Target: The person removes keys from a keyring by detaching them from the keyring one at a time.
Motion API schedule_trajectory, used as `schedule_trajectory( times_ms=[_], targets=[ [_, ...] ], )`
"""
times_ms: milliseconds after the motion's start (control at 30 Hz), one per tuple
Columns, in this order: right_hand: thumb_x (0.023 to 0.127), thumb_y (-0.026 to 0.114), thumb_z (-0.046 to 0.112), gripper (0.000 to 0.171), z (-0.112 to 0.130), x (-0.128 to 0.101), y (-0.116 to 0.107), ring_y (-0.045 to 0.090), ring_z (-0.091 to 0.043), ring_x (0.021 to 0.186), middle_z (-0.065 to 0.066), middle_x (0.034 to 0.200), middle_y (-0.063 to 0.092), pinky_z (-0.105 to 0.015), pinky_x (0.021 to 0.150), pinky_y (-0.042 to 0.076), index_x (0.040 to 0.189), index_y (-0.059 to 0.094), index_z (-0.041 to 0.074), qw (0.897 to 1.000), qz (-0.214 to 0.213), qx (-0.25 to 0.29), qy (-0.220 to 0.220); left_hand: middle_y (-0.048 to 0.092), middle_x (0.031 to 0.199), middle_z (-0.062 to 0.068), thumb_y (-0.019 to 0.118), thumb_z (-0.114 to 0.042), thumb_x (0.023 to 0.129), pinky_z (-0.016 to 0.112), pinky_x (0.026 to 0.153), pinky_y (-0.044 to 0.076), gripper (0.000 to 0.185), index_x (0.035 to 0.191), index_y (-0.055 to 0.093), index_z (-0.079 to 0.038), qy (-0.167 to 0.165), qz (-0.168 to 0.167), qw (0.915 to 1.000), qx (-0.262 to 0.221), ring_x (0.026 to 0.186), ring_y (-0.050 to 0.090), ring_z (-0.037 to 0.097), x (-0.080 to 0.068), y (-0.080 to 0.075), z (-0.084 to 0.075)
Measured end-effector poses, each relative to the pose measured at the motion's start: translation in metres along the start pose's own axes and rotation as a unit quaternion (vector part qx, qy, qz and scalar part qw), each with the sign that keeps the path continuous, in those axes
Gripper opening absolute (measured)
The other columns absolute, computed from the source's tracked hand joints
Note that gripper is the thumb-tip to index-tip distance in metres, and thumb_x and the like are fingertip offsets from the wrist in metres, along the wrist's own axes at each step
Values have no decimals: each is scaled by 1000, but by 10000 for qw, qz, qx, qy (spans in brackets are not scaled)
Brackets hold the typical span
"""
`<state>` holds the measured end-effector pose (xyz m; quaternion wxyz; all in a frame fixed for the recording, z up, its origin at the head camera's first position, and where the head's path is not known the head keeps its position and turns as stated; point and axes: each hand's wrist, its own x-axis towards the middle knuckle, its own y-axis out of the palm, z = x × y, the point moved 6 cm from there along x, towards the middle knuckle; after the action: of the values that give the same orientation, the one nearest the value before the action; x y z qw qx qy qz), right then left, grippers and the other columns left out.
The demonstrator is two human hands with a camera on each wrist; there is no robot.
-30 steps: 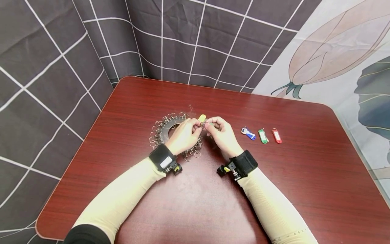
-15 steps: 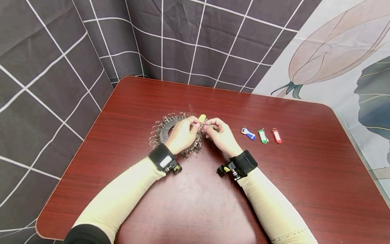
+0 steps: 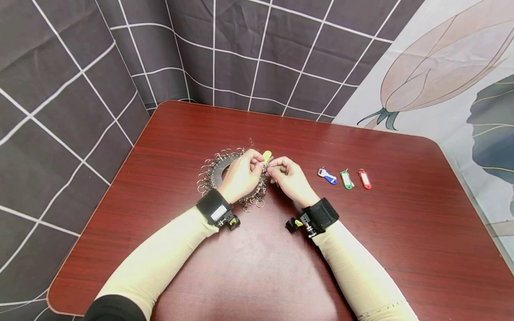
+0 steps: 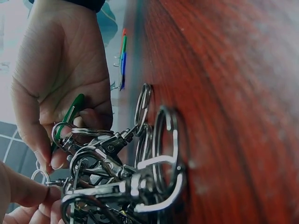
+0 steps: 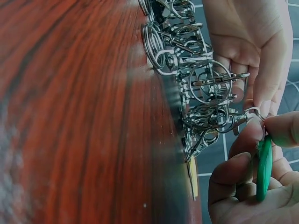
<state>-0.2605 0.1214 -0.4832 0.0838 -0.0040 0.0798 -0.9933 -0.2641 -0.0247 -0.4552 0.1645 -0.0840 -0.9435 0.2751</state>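
Note:
A round grey carrier [image 3: 218,173], edged with several metal swivel clasps and split rings, lies on the table. Over its right side, my left hand [image 3: 241,176] pinches one of the clasps by its small key ring [image 4: 40,176]. My right hand [image 3: 294,178] meets it fingertip to fingertip and holds a green key tag [image 5: 264,168] by its ring end. In the right wrist view the tag hangs across the palm, close to the pinched ring. Whether the two rings are linked is hidden by the fingers. A yellow key tag [image 3: 267,155] sits just beyond the fingertips at the carrier's edge.
To the right lie a blue key tag [image 3: 327,175] with a key, a green key tag with a white label [image 3: 346,179] and a red key tag [image 3: 365,179]. The reddish-brown table [image 3: 192,276] meets grey checked curtains at the back and left.
Both hands stay in nearly the same place. The left fingers have shifted slightly, and a bit more of the yellow tag and the green tag shows between the hands.

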Motion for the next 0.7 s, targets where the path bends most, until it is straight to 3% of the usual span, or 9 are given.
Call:
schedule_trajectory(
  times_ms=[433, 700],
  targets=[
    [92, 60, 7, 14, 3, -1, -4, 57, -24, 69, -11, 84, 66, -31, 61, 48, 105, 60, 2, 9994, -331, 56, -94, 61, 78, -2, 61, -10, 93, 29, 60, 44, 5, 98, 64, -12, 296, 96, 9995, -77, 66, 52, 13, 0, 1, -3],
    [93, 56, 0, 20, 29, -11, -3, 56, -21, 68, -29, 91, 61, -34, 63, 48, 110, 57, -10, 9981, -601, 110, 46, 63, 86, 0, 61, -14, 95, 27, 69, 47, 15, 107, 66, -9, 166, 344, 9989, 258, 74, 55, 13, 2, 7, 0]
  ],
)
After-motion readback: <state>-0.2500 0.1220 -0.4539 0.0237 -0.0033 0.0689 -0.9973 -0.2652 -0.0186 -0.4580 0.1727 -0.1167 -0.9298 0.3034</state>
